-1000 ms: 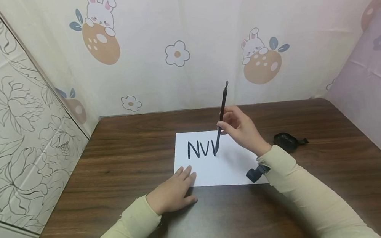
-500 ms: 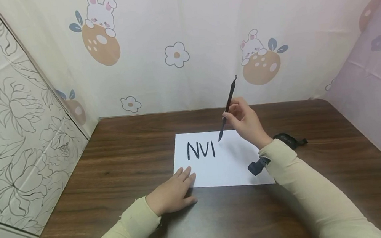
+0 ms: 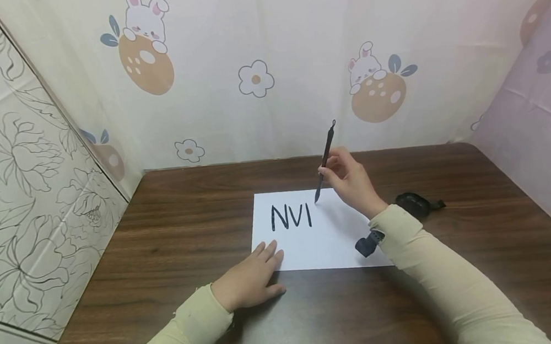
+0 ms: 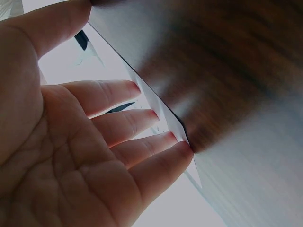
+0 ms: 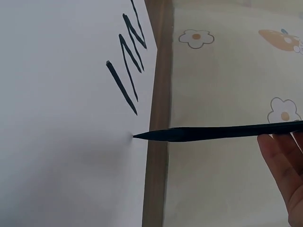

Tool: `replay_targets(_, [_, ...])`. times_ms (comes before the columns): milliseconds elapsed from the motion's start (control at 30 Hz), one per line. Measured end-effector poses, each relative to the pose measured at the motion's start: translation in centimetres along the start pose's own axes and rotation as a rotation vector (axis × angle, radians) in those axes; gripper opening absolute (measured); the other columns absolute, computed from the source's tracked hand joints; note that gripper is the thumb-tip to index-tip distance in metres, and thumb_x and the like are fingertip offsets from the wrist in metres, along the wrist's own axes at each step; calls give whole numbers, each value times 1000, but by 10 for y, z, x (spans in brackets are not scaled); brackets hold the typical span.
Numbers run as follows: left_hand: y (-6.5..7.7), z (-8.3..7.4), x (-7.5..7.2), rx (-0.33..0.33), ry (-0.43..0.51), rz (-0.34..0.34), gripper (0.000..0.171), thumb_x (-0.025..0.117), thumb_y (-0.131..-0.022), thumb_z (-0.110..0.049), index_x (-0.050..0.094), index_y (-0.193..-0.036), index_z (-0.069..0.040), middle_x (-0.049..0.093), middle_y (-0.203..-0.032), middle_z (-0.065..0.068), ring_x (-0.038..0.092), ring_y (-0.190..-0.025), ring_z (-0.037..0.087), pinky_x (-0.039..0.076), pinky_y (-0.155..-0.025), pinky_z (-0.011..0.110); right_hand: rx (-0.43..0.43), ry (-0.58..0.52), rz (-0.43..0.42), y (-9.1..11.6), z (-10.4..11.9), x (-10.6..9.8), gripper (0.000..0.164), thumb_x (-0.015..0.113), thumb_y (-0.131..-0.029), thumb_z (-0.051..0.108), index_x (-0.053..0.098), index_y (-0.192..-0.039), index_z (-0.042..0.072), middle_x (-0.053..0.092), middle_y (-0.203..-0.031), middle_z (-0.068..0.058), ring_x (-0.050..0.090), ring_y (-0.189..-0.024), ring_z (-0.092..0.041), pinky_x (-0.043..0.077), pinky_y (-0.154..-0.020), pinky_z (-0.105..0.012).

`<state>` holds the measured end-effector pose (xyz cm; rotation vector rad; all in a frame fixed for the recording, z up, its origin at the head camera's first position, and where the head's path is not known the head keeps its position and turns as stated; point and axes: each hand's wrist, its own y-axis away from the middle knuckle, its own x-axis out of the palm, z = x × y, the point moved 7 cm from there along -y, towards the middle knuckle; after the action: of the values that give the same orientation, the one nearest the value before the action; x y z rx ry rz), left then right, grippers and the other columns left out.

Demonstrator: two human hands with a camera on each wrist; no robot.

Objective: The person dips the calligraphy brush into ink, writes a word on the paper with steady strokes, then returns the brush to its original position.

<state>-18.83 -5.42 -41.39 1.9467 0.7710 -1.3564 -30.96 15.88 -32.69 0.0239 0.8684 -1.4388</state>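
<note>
A white sheet of paper (image 3: 332,244) lies on the table, with the dark letters "NVI" (image 3: 291,216) written across its upper left. My right hand (image 3: 351,181) pinches a slim black brush (image 3: 327,147) partway along its handle, which has a small loop at the top. In the right wrist view the pointed tip (image 5: 142,136) is at the paper just past the "I"; whether it touches cannot be told. My left hand (image 3: 251,277) lies over the paper's lower left corner, fingers extended. The left wrist view shows its fingers (image 4: 137,125) straight, fingertips at the paper, holding nothing.
The brown wooden table (image 3: 173,248) extends around the paper. A black object with a narrow end (image 3: 415,204) lies right of the right wrist. A dark strapped device (image 3: 368,244) hangs under that wrist. A printed curtain (image 3: 252,30) stands behind the table.
The brush has left the bottom of the "I", lifted, and moved right. Since half a second ago its tip has stayed near the upper right, the hand lowering slightly. My left hand stayed still.
</note>
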Motion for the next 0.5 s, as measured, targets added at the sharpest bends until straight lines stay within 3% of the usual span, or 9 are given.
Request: replay_targets(500, [0, 1, 1, 2, 1, 3, 70, 63, -93, -40, 41, -147, -1, 32, -157, 22, 30, -145, 44, 31, -119, 48, 5, 21, 30, 6, 1, 4, 32, 63, -96, 11, 50, -125, 17, 65, -98, -10, 69, -84, -26, 59, -77, -46])
